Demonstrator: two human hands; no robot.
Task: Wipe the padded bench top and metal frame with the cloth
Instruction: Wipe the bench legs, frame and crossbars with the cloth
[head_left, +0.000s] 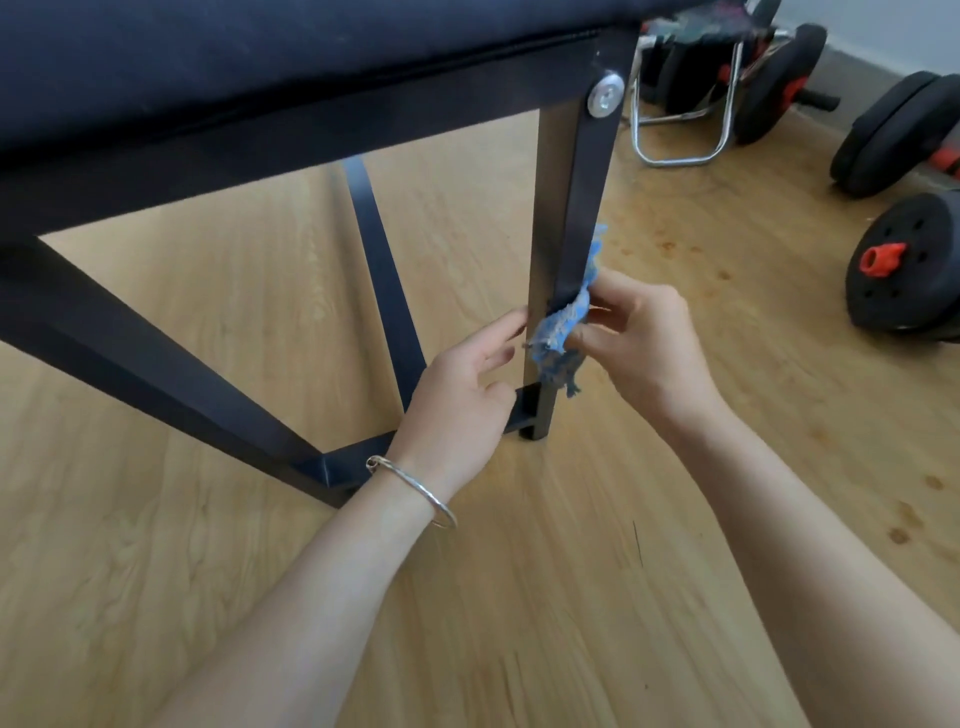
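The bench's dark padded top (208, 57) fills the upper left, and its black metal frame (260, 150) runs beneath it. A vertical black leg (582, 182) with a silver bolt stands at centre. A blue cloth (563, 335) is wrapped around the lower part of that leg. My right hand (644, 343) pinches the cloth against the leg from the right. My left hand (467, 395) sits on the leg's left side, fingers loosely curled, fingertips touching the leg beside the cloth. It wears a silver bangle.
Wooden floor (519, 597) lies all around. Black dumbbell plates with red collars (904, 265) sit at the right, more (893, 130) behind them. A chrome-framed stool (685, 104) stands at the back. A diagonal brace (156, 358) and a floor bar of the frame cross at left.
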